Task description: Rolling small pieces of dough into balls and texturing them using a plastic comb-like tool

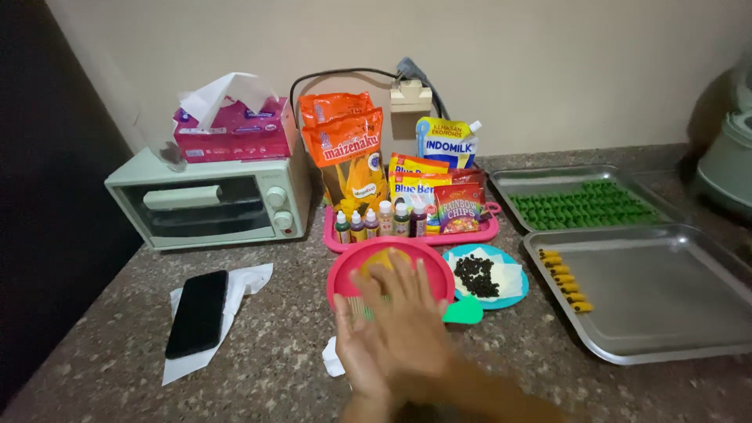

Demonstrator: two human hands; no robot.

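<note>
My left hand (pixel 354 352) and my right hand (pixel 409 313) are pressed flat together, palm to palm, with the right one on top and fingers stretched out. They hover over the near rim of a pink bowl (pixel 342 276) that holds a lump of yellow dough (pixel 377 257). Anything between the palms is hidden. A blue plate (pixel 518 294) with dark chocolate chips (pixel 475 276) lies just right of the bowl. A teal scraper (pixel 464 312) lies beside my right hand.
A steel tray (pixel 666 301) at the right holds a row of yellow pieces (pixel 564 280); behind it a second tray (pixel 509 182) holds green pieces (pixel 583 204). A pink tray (pixel 333 239) carries small bottles and packets. A toaster oven (pixel 207 204) with a tissue box (pixel 231 131) and a phone (pixel 197 312) are at the left.
</note>
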